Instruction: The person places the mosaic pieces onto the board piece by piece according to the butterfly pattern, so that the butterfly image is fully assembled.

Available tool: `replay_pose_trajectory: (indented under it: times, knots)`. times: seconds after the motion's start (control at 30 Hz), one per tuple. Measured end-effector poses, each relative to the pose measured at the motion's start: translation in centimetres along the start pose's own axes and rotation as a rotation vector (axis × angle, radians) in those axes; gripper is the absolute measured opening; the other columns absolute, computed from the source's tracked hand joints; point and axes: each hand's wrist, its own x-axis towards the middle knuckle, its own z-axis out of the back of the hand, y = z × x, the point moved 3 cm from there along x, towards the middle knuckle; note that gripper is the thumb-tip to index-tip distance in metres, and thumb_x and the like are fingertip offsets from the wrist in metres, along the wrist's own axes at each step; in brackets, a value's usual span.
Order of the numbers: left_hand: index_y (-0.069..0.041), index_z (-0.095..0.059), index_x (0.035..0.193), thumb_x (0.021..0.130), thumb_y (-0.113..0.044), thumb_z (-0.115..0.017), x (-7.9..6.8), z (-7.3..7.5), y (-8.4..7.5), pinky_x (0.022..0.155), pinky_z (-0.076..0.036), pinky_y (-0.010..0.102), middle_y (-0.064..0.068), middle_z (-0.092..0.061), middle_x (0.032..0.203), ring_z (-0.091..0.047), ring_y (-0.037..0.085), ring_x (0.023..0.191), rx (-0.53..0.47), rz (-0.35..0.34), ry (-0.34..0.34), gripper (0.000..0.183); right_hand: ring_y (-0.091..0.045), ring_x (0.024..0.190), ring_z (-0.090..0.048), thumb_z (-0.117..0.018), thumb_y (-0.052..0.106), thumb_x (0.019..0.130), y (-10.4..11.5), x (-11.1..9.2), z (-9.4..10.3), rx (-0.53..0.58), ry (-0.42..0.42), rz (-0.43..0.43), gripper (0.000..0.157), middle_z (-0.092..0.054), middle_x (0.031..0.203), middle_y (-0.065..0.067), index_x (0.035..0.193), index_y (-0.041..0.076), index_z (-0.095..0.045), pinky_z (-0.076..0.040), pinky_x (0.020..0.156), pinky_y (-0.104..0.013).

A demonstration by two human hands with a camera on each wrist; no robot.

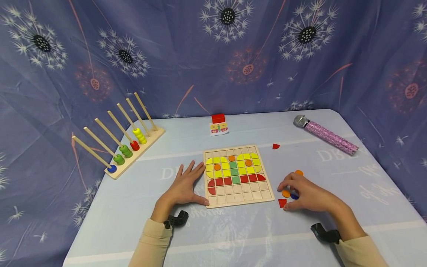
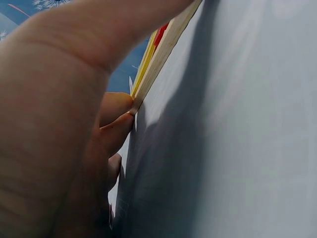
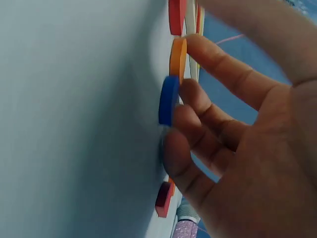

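Observation:
A square wooden grid board (image 1: 238,195) lies on the table, with yellow, orange, green and red flat pieces set in its cells as a pattern. My left hand (image 1: 184,187) is spread along its left side, thumb at the near corner and fingertips at the edge. To the right of the board, my right hand (image 1: 308,193) arches over loose pieces with thumb and fingers apart, nothing gripped between them. Close under it are a red piece (image 1: 282,203), an orange disc (image 1: 285,193) and a blue piece (image 3: 169,100). Another orange disc (image 1: 299,172) shows just beyond its knuckles.
A wooden peg stand (image 1: 146,149) with coloured rings is at the left. At the back, a pattern card (image 1: 218,129) leans by a red block (image 1: 218,118). A glittery pink microphone (image 1: 328,137) lies back right. One red piece (image 1: 276,146) sits beyond the board's right side.

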Motion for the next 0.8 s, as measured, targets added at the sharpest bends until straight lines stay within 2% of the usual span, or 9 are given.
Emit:
replay_pose_trajectory:
  times: [0.13,0.37,0.47,0.6,0.73,0.8]
  knots:
    - [-0.02,-0.027,0.153,0.05,-0.086,-0.067,-0.02,0.03,0.01,0.113,0.001,0.055,-0.006,-0.02,0.158,-0.005,0.025,0.146,0.002,0.0,-0.001,0.129,-0.014,0.095,-0.044,-0.084,0.035,0.072,0.37,0.28,-0.35,-0.077,-0.034,-0.008,0.029,-0.049,0.101,0.009,0.095,0.033,-0.067,-0.047,0.08,-0.035]
    - [-0.021,-0.028,0.153,0.05,-0.085,-0.068,-0.06,-0.02,-0.03,0.113,0.001,0.055,-0.006,-0.02,0.158,-0.005,0.025,0.146,-0.011,0.003,-0.005,0.128,-0.011,0.08,-0.043,-0.081,0.039,0.076,0.61,0.75,-0.58,-0.149,-0.094,-0.062,0.022,-0.047,0.09,0.008,0.08,0.029,-0.062,-0.041,0.064,-0.026]
    - [-0.021,-0.027,0.153,0.051,-0.085,-0.068,-0.05,-0.07,-0.01,0.113,0.001,0.055,-0.006,-0.02,0.158,-0.005,0.025,0.146,-0.004,0.003,-0.003,0.128,-0.012,0.08,-0.043,-0.077,0.033,0.082,0.7,0.77,-0.46,-0.167,-0.116,-0.073,0.017,-0.047,0.087,0.008,0.077,0.028,-0.061,-0.04,0.063,-0.027]
    - [-0.021,-0.027,0.153,0.05,-0.085,-0.068,-0.03,-0.05,0.01,0.113,0.001,0.055,-0.006,-0.02,0.158,-0.005,0.025,0.146,0.002,0.003,-0.004,0.128,-0.012,0.084,-0.045,-0.069,0.02,0.087,0.66,0.78,-0.13,-0.199,-0.164,-0.066,0.007,-0.05,0.086,0.012,0.086,0.026,-0.066,-0.044,0.068,-0.032]
    - [-0.021,-0.028,0.153,0.05,-0.085,-0.068,-0.01,-0.02,0.02,0.113,0.001,0.055,-0.006,-0.021,0.158,-0.005,0.025,0.146,-0.001,0.006,-0.005,0.128,-0.012,0.084,-0.047,-0.068,0.009,0.084,0.68,0.72,-0.07,-0.144,-0.137,-0.005,0.024,-0.053,0.095,0.009,0.103,0.024,-0.069,-0.045,0.069,-0.031]
    - [-0.021,-0.027,0.153,0.049,-0.086,-0.067,0.0,-0.05,0.05,0.113,0.001,0.055,-0.007,-0.02,0.158,-0.005,0.024,0.146,0.002,0.008,-0.005,0.129,-0.013,0.085,-0.048,-0.069,0.006,0.082,0.73,0.67,-0.12,-0.108,-0.11,0.023,0.031,-0.054,0.098,0.007,0.105,0.026,-0.07,-0.045,0.069,-0.028]
